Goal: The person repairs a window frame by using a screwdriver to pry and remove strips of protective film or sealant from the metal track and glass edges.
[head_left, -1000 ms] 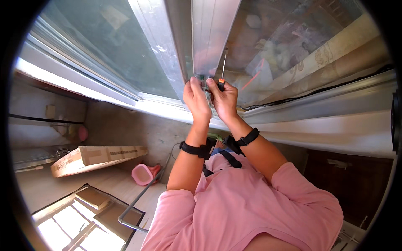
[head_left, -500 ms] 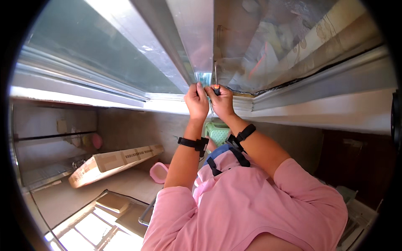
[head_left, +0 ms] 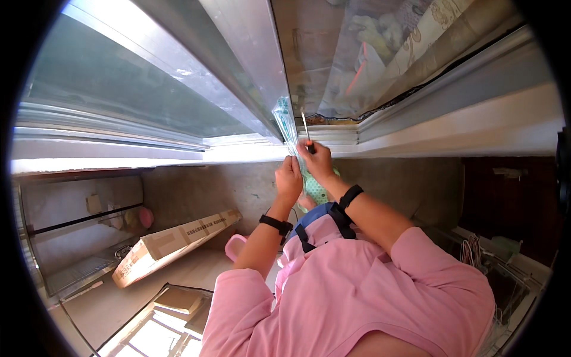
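Note:
A strip of clear protective film with blue-green print [head_left: 285,119] stretches from the metal window frame [head_left: 250,50] toward me. My left hand [head_left: 289,179] is closed in a fist on the lower part of this film. My right hand [head_left: 318,162], just right of it and slightly higher, is wrapped round a screwdriver [head_left: 310,146] with a dark and orange handle. Its thin shaft points up and away toward the window sill. The film passes close by the right fingers; whether they pinch it too I cannot tell.
Beneath my hands stands a green stool [head_left: 316,189]. Lower left are a long cardboard box [head_left: 172,241] and a pink plastic stool [head_left: 234,245]. The white sill [head_left: 428,144] runs across below the glass. At the right, a wire rack [head_left: 505,282] stands near a dark red panel [head_left: 499,208].
Both hands have come back toward me, away from the window frame. The film is now drawn out in a longer, taut strip. The screwdriver has moved back with my right hand.

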Demonstrator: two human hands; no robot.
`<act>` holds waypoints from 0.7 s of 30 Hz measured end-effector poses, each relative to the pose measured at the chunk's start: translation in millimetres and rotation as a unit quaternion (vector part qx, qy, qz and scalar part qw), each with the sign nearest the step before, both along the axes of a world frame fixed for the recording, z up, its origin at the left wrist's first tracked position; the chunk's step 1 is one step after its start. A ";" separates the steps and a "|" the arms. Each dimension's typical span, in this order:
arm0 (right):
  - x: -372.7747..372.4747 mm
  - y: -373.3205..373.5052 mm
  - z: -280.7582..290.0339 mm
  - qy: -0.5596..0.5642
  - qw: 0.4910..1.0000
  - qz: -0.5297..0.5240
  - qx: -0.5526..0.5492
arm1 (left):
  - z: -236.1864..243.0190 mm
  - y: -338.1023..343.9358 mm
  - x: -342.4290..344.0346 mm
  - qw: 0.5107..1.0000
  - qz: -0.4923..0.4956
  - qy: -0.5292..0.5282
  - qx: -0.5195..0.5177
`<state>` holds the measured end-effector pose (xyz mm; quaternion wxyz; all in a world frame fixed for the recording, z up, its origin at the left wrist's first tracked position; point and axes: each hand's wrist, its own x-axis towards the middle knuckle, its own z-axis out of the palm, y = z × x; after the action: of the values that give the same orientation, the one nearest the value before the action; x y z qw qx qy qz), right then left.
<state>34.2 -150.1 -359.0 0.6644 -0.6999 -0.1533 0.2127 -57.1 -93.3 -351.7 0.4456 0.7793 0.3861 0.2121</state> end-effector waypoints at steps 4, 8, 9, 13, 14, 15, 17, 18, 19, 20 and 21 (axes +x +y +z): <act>18.4 26.1 22.6 0.059 0.997 0.018 0.037 | 16.4 -4.5 -13.7 0.997 -0.045 -0.017 0.056; 13.6 29.4 21.7 0.110 0.991 -0.011 0.072 | 43.1 10.5 -13.3 0.999 0.029 -0.043 0.006; 16.9 28.5 19.1 0.109 0.992 -0.012 0.069 | 49.9 20.2 -2.2 0.998 0.045 -0.044 0.007; 14.8 30.8 4.3 0.139 0.987 0.026 0.075 | 49.7 63.0 52.9 0.995 0.022 -0.088 -0.050; 12.5 33.3 -0.2 0.150 0.982 0.027 0.113 | 38.0 71.1 63.7 0.996 0.014 -0.048 -0.080; 11.0 34.6 -5.6 0.162 0.975 0.026 0.149 | 26.9 73.0 68.4 0.994 0.004 -0.007 -0.112; 13.8 25.9 -20.6 0.173 0.977 0.020 0.123 | 14.1 57.2 77.0 0.995 0.011 -0.011 -0.099; 11.0 20.3 -27.2 0.173 0.980 0.011 0.093 | 8.9 50.5 77.9 0.996 0.020 -0.015 -0.081; 4.9 16.4 -35.5 0.176 0.982 0.005 0.065 | -3.6 48.0 71.6 0.996 0.021 -0.015 -0.082; -1.9 13.2 -38.5 0.164 0.986 0.004 0.015 | -15.7 44.8 62.7 0.995 0.014 -0.031 -0.098; -5.6 11.0 -41.3 0.164 0.986 0.006 0.014 | -27.1 41.9 54.2 0.992 0.008 -0.048 -0.113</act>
<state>28.6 -139.1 -400.2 0.6889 -0.6452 -0.0498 0.3265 -2.8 -51.5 -378.8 0.5471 0.7097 0.3923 0.2076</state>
